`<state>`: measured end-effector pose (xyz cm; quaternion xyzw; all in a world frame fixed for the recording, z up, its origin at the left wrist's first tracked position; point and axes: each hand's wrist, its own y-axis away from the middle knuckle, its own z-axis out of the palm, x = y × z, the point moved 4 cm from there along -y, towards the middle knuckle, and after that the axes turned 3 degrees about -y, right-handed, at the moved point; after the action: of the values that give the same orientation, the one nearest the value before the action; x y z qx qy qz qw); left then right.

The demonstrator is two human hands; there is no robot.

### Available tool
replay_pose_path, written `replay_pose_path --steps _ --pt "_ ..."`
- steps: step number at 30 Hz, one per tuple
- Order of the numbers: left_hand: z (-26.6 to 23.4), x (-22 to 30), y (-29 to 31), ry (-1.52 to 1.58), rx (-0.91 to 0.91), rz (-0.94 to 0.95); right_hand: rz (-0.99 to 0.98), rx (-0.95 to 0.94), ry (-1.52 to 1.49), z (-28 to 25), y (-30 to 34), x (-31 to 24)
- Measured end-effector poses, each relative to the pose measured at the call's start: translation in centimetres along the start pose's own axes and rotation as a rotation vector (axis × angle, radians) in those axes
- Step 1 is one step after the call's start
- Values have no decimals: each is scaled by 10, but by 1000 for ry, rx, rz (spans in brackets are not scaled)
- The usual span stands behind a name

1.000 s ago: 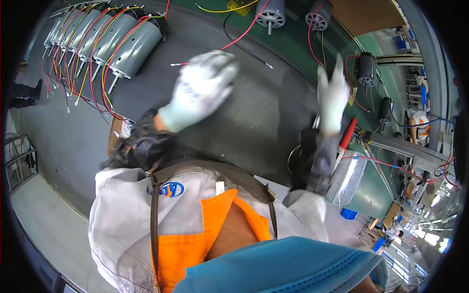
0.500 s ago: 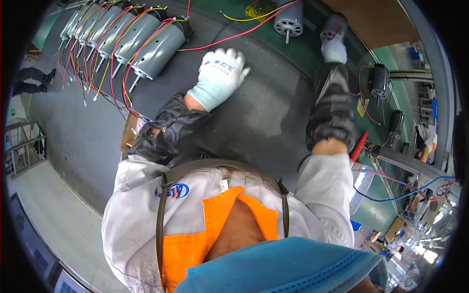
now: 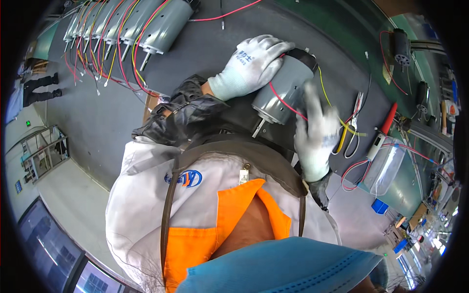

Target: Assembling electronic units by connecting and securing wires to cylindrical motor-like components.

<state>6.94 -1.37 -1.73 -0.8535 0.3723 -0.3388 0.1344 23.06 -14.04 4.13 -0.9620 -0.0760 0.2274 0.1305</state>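
Observation:
A grey cylindrical motor (image 3: 285,88) with a black end cap lies tilted on the dark bench in front of me, its shaft pointing toward my body. My left hand (image 3: 254,63), in a white glove, is closed over the motor's far end by the cap. Red and yellow wires come off that end. The red wire (image 3: 288,106) runs across the casing toward my right hand (image 3: 317,134). That gloved hand is beside the motor, partly blurred, its fingers stretched and apart. Just right of it lie scissors (image 3: 353,128) with a yellow handle.
A row of several grey motors (image 3: 127,27) with loose wires is at the far left. Smaller dark motors (image 3: 401,48) sit on the green surface at the right. A red-and-white tool (image 3: 383,129) lies near the right edge. A person's legs (image 3: 41,88) show at left.
My right hand has come back from a motor at the far right to near my body. A motor now lies in front of me, and my left hand has moved right onto it. The view has shifted.

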Motion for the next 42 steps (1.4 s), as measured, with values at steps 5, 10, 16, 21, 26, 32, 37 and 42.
replay_pose_path --steps 5,10,16,21,26,32,37,42 --pt "-15 -4 19 54 -51 -37 97 18 279 30 -10 52" --pt "-40 -20 20 745 -823 -849 264 -267 -369 -38 -38 17" --pt "-44 3 -32 526 -807 -688 -593 -309 -254 105 -36 -136" --pt "-12 -33 -38 19 -733 -340 -639 -866 -591 88 -22 -143" --pt "-27 -45 -2 -99 -614 -465 -59 -335 -832 -42 9 43" --pt "-31 -25 -12 -148 -595 -410 1014 558 -299 -184 163 273" --pt "-20 -23 2 -228 -668 -336 682 89 534 -159 124 280" --pt "-17 -25 5 -186 -613 -43 693 269 912 -152 125 264"
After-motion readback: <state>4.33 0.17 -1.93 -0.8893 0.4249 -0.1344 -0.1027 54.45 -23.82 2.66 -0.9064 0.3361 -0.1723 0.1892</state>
